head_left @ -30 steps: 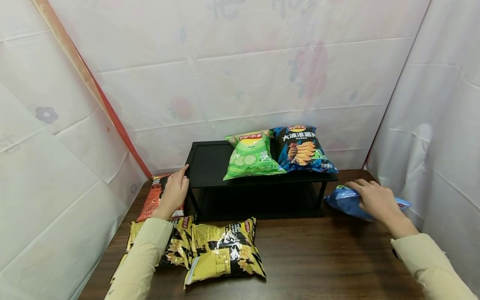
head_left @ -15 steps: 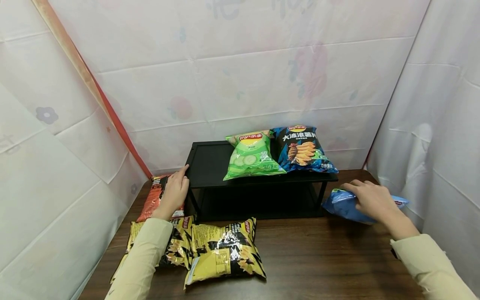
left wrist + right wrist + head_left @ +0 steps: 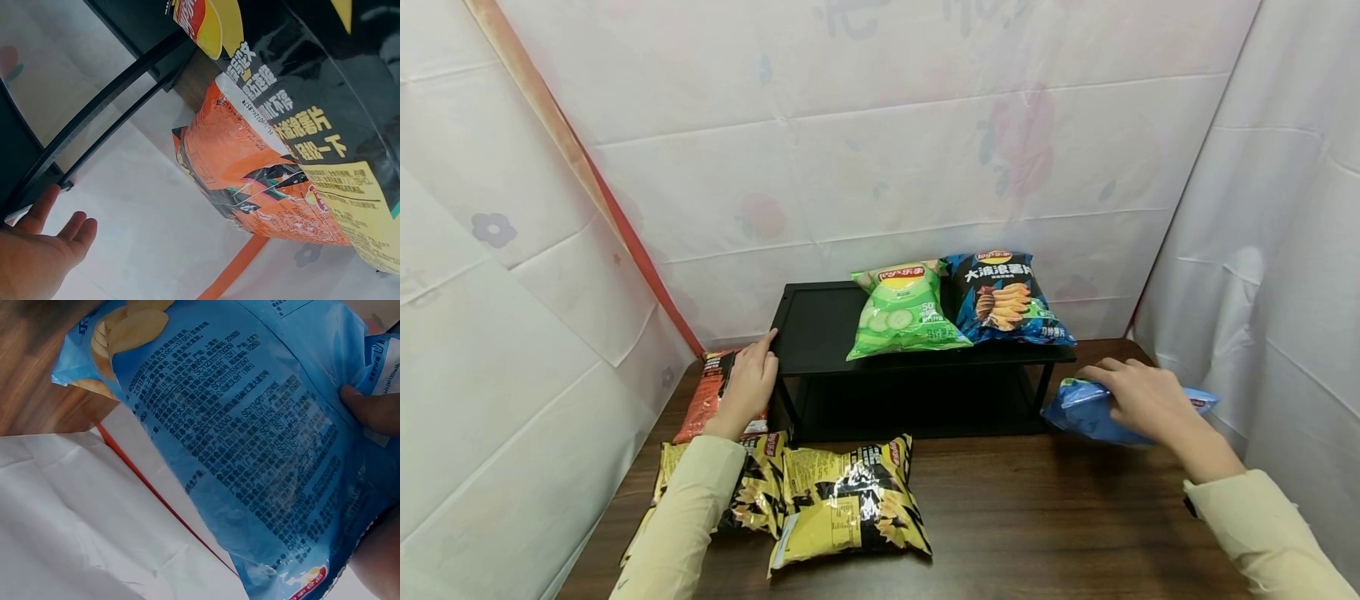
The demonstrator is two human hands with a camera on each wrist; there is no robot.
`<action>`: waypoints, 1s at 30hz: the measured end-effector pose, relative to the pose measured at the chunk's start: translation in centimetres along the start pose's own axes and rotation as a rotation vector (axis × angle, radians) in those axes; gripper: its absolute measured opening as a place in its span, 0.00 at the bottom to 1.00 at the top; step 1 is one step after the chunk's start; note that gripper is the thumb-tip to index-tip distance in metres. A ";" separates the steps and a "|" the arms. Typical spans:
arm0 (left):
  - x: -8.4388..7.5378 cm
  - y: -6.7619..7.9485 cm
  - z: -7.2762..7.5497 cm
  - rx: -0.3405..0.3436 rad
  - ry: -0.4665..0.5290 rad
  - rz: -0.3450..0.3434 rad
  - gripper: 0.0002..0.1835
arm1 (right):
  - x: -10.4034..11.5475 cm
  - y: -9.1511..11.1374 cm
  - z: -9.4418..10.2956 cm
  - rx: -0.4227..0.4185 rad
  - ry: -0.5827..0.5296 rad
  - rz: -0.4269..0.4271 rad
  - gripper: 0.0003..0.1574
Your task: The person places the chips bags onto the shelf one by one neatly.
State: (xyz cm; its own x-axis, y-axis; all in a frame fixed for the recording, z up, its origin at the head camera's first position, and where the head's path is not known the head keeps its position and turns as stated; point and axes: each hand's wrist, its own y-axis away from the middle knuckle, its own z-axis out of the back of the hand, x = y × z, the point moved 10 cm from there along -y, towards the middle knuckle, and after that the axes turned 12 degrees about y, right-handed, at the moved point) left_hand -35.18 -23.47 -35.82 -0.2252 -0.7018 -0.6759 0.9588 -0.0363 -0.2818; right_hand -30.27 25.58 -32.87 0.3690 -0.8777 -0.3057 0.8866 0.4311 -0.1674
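My right hand (image 3: 1146, 402) grips a blue bag of chips (image 3: 1086, 412) just right of the black shelf rack. In the right wrist view the printed back of this bag (image 3: 231, 425) fills the middle, with my thumb (image 3: 375, 412) pressed on it. At the rack's left front corner, my left hand (image 3: 751, 379) touches the edge with an extended finger, the other fingers loosely bent. Two bags lie on the upper board of the rack (image 3: 816, 333): a green cucumber chip bag (image 3: 895, 315) and a black-and-blue chip bag (image 3: 1003, 300).
A red-orange chip bag (image 3: 703, 404) lies left of the rack, partly behind my left hand. Several yellow-and-black chip bags (image 3: 850, 508) lie in front on the wooden table (image 3: 1000, 517), some partly covered by my left sleeve. White cloth walls (image 3: 865, 167) stand behind and at both sides.
My right hand and the blue chip bag have shifted slightly left, toward the rack, and the bag has turned a little. My left hand and the other bags stay where they were.
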 end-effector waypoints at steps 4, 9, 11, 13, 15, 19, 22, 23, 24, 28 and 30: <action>0.0 0.0 0.0 0.001 -0.002 -0.001 0.28 | 0.3 0.0 0.2 0.004 0.007 0.014 0.30; 0.0 0.0 0.0 0.006 -0.001 0.001 0.28 | 0.6 0.0 0.7 -0.014 -0.007 0.020 0.29; 0.0 0.0 0.0 0.005 0.000 0.002 0.28 | 0.8 -0.1 1.1 -0.031 -0.015 0.028 0.29; 0.0 0.0 0.0 0.006 0.000 0.005 0.28 | 1.1 -0.1 1.3 -0.045 -0.014 0.039 0.29; 0.0 0.0 0.0 0.008 -0.001 0.009 0.28 | 1.4 -0.2 1.5 -0.056 -0.016 0.052 0.29; 0.0 0.0 -0.1 0.012 -0.002 0.014 0.28 | 2.2 -0.4 1.7 -0.073 -0.026 0.066 0.29; 0.0 0.0 -0.1 0.011 -0.002 0.013 0.28 | 2.9 -0.5 1.8 -0.091 -0.038 0.074 0.28; 0.0 0.0 -0.1 0.010 -0.002 0.013 0.28 | 3.1 -0.6 1.8 -0.098 -0.040 0.078 0.28; 0.0 0.0 -0.1 0.009 -0.002 0.012 0.28 | 3.4 -0.6 1.9 -0.106 -0.041 0.083 0.27; 0.1 0.0 0.0 0.005 0.000 0.011 0.28 | 4.5 -0.9 2.0 -0.154 -0.044 0.114 0.26; 0.1 0.0 0.0 0.004 0.001 0.012 0.28 | 5.1 -1.0 2.2 -0.178 -0.047 0.130 0.25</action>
State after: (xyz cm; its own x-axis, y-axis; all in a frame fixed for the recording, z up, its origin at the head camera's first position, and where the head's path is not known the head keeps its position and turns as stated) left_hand -35.21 -23.51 -35.90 -0.2141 -0.7013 -0.6800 0.9621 -0.0311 -0.2708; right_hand -28.63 20.20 -32.25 0.4935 -0.8191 -0.2924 0.7691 0.5679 -0.2930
